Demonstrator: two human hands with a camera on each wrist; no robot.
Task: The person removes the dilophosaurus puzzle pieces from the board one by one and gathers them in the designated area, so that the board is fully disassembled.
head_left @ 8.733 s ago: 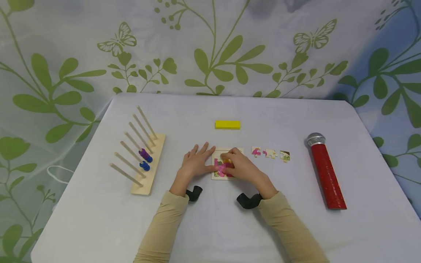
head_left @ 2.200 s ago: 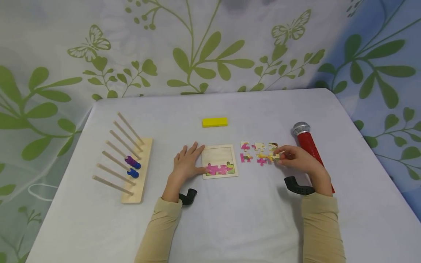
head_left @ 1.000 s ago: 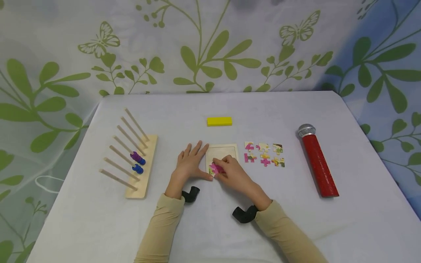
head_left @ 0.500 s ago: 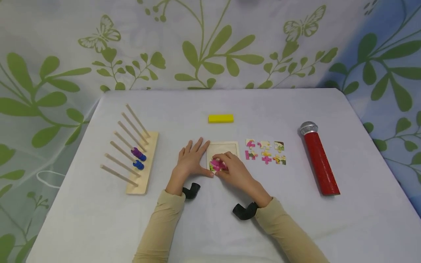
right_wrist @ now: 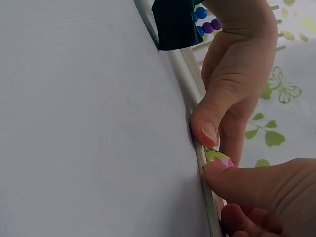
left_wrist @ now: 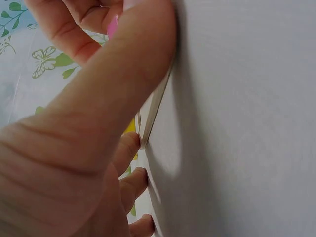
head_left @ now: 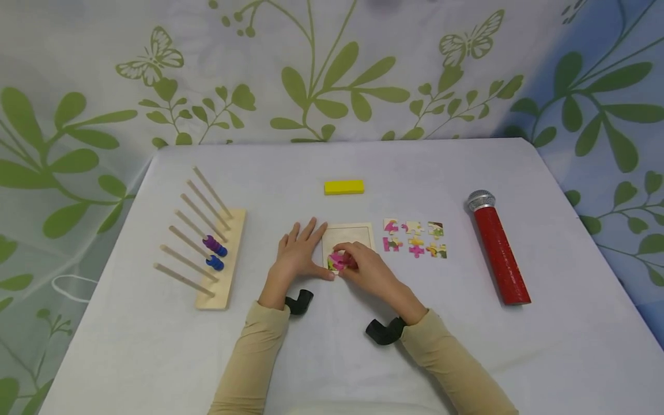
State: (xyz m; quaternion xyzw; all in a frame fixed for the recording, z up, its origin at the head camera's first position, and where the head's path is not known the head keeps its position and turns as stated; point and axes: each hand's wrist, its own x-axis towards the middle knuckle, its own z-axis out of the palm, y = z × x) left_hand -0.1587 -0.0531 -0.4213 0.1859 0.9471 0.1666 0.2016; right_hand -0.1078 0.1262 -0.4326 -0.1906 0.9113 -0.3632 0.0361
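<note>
A small wooden puzzle tray (head_left: 346,233) lies mid-table. My left hand (head_left: 297,256) spreads along its left side, thumb at the lower left corner and fingertips by the upper edge. Over the tray's lower part, my right hand (head_left: 369,270) pinches a pink-and-green puzzle piece (head_left: 336,262). In the right wrist view this puzzle piece (right_wrist: 219,158) stands tilted up from the tray between the two thumbs. My right fingers hide the tray's lower right part. Several loose puzzle pieces (head_left: 416,246) lie in two rows to the right of the tray.
A wooden peg rack (head_left: 236,242) with blue and purple beads (head_left: 215,263) stands on the left, its pegs sticking up. Behind the tray lies a yellow block (head_left: 344,187). A red toy microphone (head_left: 499,253) lies at the right.
The loose pieces have grown from one row to two. My right hand has come back from them to the tray, where it now lifts one edge of a piece. My left hand has stayed.
</note>
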